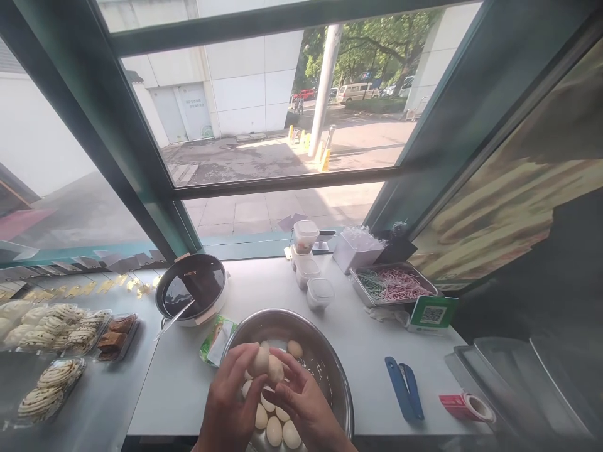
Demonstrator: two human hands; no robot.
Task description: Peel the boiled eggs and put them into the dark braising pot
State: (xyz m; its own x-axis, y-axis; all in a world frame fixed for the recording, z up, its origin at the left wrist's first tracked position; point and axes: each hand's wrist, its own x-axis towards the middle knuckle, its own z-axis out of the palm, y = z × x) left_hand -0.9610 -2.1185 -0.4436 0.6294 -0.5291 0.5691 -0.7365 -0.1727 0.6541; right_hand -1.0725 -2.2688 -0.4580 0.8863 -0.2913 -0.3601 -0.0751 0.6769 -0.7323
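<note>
Above a large steel bowl (pixel 330 358), my left hand (pixel 234 389) closes its fingers round an egg (pixel 260 361). My right hand (pixel 301 398) grips a second egg (pixel 276 369), held against or very near the first. Several more pale eggs (pixel 274 432) lie in the bowl under my hands, and a single egg (pixel 294 349) rests apart toward its far side. Parts of the bowl and its eggs are hidden behind my hands and wrists.
Left of the bowl are a green packet (pixel 217 339) and a dark-filled pot (pixel 188 285) with a ladle. Plastic tubs (pixel 320 294), a steel tray (pixel 393 285) of coloured strands, a blue folding tool (pixel 405 389) and a sticker roll (pixel 466 408) stand rightward. Packed buns (pixel 51 389) lie far left.
</note>
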